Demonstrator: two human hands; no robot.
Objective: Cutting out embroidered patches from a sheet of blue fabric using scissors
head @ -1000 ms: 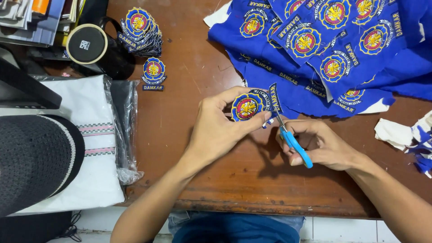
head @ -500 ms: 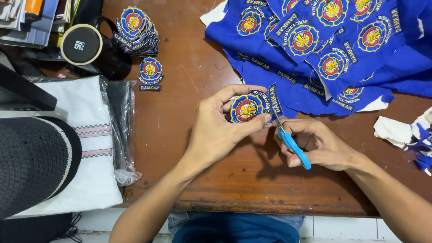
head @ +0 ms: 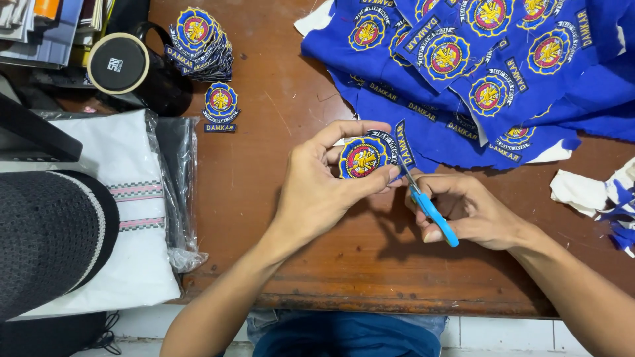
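Brown desk: left hand pinches a round patch, right hand grips blue scissors; blades could nick fingertips just beside them.

round embroidered patch: blue ground, yellow scalloped ring, red and yellow emblem at centre, face up toward the camera. held above the brown wooden table, not resting on it, pinched at its edges. a narrow strip of blue fabric with yellow lettering hangs attached at its right side, standing nearly upright, tilted slightly left.

scissors: small, light blue plastic handles, short metal blades. blades point up and left, tips at the strip on the patch's right edge; whether they are parted or closed cannot be told. handles angle down to the right, partly covered by fingers. scissors lie just right of the patch, touching its trailing fabric.
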